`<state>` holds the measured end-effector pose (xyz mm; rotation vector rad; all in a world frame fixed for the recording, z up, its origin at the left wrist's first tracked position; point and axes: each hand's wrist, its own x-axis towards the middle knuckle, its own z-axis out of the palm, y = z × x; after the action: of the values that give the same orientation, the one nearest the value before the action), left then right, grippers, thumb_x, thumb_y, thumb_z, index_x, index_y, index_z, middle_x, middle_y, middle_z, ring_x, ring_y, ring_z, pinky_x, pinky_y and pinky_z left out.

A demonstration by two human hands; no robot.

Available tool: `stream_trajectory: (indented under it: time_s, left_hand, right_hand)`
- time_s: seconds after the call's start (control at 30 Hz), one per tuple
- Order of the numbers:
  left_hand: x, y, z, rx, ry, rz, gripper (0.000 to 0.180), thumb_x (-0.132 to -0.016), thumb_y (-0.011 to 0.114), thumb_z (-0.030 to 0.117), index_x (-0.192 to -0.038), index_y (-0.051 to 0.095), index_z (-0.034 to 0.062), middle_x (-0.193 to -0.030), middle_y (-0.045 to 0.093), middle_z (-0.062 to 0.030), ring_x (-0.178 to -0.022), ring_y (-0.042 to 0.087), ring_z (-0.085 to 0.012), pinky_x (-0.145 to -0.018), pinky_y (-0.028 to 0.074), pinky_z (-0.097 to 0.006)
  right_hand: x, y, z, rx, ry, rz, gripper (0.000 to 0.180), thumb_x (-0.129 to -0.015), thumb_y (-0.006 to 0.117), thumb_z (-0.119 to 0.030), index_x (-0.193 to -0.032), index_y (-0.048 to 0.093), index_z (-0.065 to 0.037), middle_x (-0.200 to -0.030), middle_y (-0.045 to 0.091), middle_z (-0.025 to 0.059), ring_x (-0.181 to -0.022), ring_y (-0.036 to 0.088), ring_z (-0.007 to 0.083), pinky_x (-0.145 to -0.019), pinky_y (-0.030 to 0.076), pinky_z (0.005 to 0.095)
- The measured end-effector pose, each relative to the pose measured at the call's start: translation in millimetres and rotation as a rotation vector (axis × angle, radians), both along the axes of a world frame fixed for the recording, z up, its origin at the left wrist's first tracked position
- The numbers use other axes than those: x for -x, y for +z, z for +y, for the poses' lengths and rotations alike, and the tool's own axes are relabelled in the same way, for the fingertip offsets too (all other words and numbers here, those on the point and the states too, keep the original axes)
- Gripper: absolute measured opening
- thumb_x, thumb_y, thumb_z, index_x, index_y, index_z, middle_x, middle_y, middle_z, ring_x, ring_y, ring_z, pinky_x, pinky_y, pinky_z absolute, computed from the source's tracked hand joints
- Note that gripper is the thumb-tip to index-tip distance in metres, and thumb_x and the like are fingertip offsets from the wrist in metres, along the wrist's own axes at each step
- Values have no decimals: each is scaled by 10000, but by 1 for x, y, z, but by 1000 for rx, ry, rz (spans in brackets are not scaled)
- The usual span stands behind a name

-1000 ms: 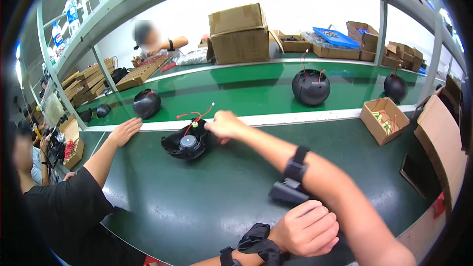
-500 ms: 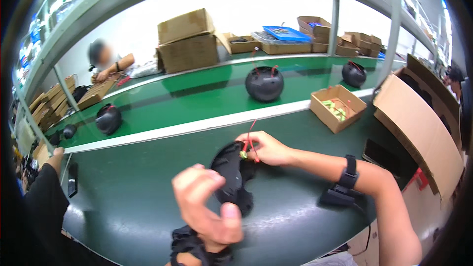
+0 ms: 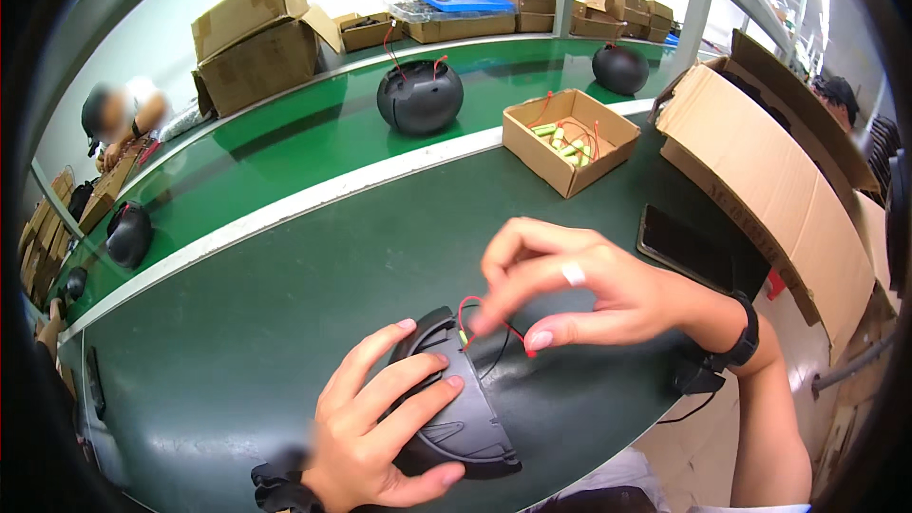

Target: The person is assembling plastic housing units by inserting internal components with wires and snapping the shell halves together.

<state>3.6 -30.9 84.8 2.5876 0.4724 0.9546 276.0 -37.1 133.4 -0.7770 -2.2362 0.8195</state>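
A black plastic half-shell lies on the dark green worktop with its ribbed, flat side showing. My left hand grips it from the left, fingers spread across its top and thumb near its lower end. At the shell's upper end sits a small yellow-green piece, with a red wire and a black wire looping out beside it. My right hand hovers over these wires, thumb and index finger apart. Its index fingertip is blurred; the thumb tip is beside a small red plug, and contact is unclear.
A small carton of yellow-green wired pieces stands beyond my right hand. Near it are a dark phone and a large carton. Round black housings stand on the green belt. Another person works at far left.
My left hand has come down onto the half-shell, which now lies flatter. My right hand has released the shell's upper end and moved right. The view has shifted rightward.
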Motion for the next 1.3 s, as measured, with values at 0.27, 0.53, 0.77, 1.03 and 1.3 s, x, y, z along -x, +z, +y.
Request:
stream_trajectory:
  time_s: [0.27, 0.53, 0.77, 1.03, 1.3]
  left_hand:
    - [-3, 4, -2, -31, 30, -5, 681, -683, 722, 599, -1000, 672, -1, -1067, 658, -186, -1167, 529, -470, -976, 418, -544]
    - [-3, 8, -7, -35, 8, 16, 641, -703, 696, 560, -1006, 665, -4, -1040, 654, -210, -1153, 538, -479, -950, 437, -561]
    - [-1, 9, -6, 190, -104, -30, 625, -783, 585, 450, -1071, 612, -104, -1140, 562, -295, -1083, 528, -486, -1059, 313, -601]
    - [-1, 0, -23, 306, 2, -75, 473, -811, 585, 330, -1093, 646, -45, -1152, 589, -249, -1143, 523, -465, -1033, 368, -534]
    - [-16, 6, -21, 159, 96, -77, 449, -890, 408, 244, -1134, 660, -36, -1160, 607, -232, -1199, 509, -447, -1022, 396, -476]
  right_hand:
    - [10, 4, -54, -164, 122, 20, 118, -780, 698, -39, -823, 604, 19, -856, 558, 85, -749, 586, 246, -591, 487, 337]
    - [32, 8, -37, -243, 257, 161, 94, -820, 688, 16, -894, 659, 66, -858, 612, 113, -692, 615, 244, -562, 505, 308]
    - [68, 7, -16, -465, 66, -19, 150, -774, 704, -139, -738, 594, -43, -746, 518, 22, -585, 545, 146, -436, 446, 264]
    - [104, 13, -18, -636, 119, -172, 248, -633, 698, -235, -596, 630, 1, -592, 602, 132, -551, 635, 306, -504, 517, 370]
    - [60, 10, -22, -95, -254, 189, 267, -790, 713, -277, -827, 631, -26, -696, 674, 137, -623, 661, 306, -576, 518, 375]
